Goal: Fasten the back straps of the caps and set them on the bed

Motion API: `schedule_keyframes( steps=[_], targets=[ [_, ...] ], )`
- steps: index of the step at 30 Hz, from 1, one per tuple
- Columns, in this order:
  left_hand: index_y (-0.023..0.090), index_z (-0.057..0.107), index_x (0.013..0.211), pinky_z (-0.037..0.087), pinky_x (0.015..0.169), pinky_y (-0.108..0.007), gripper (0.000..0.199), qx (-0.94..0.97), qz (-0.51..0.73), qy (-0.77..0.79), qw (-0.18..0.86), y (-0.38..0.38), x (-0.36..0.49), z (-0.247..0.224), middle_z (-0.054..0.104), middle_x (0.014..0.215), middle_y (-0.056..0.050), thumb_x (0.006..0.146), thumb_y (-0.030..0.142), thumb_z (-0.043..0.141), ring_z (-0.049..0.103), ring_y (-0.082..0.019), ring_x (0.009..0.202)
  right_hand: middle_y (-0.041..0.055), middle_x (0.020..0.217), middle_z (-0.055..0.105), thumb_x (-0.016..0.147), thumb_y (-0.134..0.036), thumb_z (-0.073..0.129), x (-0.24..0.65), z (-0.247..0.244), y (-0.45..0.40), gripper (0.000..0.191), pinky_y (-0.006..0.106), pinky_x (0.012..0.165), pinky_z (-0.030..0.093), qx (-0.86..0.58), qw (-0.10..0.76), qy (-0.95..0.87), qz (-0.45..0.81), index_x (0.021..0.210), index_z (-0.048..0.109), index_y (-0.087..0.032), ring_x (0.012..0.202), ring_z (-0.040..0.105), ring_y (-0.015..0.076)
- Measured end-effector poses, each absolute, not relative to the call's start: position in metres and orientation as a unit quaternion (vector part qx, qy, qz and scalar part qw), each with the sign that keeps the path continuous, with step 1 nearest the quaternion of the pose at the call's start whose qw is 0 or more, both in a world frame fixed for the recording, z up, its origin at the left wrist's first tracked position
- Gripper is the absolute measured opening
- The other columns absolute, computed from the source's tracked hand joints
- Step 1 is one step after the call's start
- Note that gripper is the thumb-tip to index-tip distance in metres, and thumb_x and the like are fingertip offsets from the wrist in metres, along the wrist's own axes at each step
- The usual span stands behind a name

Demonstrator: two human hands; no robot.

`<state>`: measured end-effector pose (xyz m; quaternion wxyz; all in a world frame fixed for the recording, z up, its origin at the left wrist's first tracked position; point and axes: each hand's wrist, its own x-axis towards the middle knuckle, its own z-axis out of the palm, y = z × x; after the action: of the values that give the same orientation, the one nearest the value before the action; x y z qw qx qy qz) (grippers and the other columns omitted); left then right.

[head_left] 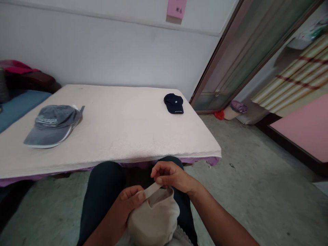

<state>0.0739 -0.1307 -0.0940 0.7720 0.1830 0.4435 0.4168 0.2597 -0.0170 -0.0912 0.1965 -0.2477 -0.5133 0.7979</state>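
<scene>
A beige cap (pixel 155 223) rests in my lap with its back opening and strap facing up. My left hand (pixel 129 201) is closed on the cap, its thumb pressed over the left end of the strap. The fingers of my right hand (pixel 170 176) pinch the strap's other end, just above the opening. On the table, a grey cap with white lettering (pixel 52 124) lies at the left, and a small navy cap (pixel 174 103) sits near the back right corner.
The table (pixel 123 126) has a pale cover and stands right in front of my knees. Behind it is a white wall with a pink card (pixel 176 7). Blue and red fabrics lie at the left. A glass sliding door and striped curtain (pixel 294 73) are at the right.
</scene>
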Motion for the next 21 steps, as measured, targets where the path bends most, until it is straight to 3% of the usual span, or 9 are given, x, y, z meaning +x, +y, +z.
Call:
schedule_keyframes(
  steps=[4,9,12,16,21],
  targets=[
    [0.014,0.06,0.064,0.026,0.046,-0.018,0.028,0.164,0.446,0.419,0.774,-0.133,0.071,-0.097,0.049,0.053,0.004,0.074,0.036,0.073,0.036,-0.006,0.046,-0.0043,0.066,0.057,0.078,-0.027,0.072,0.261,-0.098,-0.017,0.019,0.018,0.048,0.034,-0.252,0.212,-0.492,0.806,0.092,0.065,-0.015,0.05,0.045,0.0051],
    [0.017,0.06,0.061,0.04,0.05,-0.02,0.024,0.043,0.538,0.358,0.762,-0.125,0.058,-0.088,0.058,0.054,0.002,0.072,0.032,0.074,0.051,-0.009,0.049,0.0021,0.077,0.066,0.073,-0.021,0.077,0.27,-0.103,-0.015,0.017,0.02,0.06,0.039,-0.258,0.209,-0.458,0.825,0.085,0.071,-0.011,0.067,0.055,0.0094],
    [0.016,0.065,0.061,0.048,0.056,-0.024,0.022,-0.051,0.521,0.371,0.767,-0.116,0.049,-0.081,0.065,0.056,-0.001,0.069,0.033,0.076,0.062,-0.015,0.054,0.0007,0.079,0.066,0.07,-0.024,0.079,0.274,-0.108,-0.011,0.021,0.021,0.063,0.041,-0.258,0.257,-0.411,0.836,0.086,0.07,-0.014,0.068,0.057,0.01],
    [0.014,0.072,0.067,0.052,0.059,-0.028,0.017,-0.099,0.512,0.377,0.766,-0.112,0.043,-0.078,0.073,0.062,-0.005,0.079,0.026,0.068,0.068,-0.018,0.056,-0.0024,0.076,0.062,0.069,-0.026,0.08,0.272,-0.115,-0.008,0.024,0.019,0.06,0.039,-0.252,0.329,-0.353,0.839,0.089,0.067,-0.018,0.064,0.055,0.0081],
    [0.017,0.076,0.078,0.055,0.077,-0.034,0.013,-0.101,0.564,0.407,0.711,-0.109,0.033,-0.077,0.076,0.063,-0.002,0.082,0.019,0.065,0.073,-0.023,0.066,0.0018,0.079,0.065,0.068,-0.033,0.08,0.266,-0.13,-0.018,0.034,0.019,0.062,0.039,-0.237,0.35,-0.33,0.844,0.094,0.07,-0.015,0.068,0.058,0.0099]
  ],
)
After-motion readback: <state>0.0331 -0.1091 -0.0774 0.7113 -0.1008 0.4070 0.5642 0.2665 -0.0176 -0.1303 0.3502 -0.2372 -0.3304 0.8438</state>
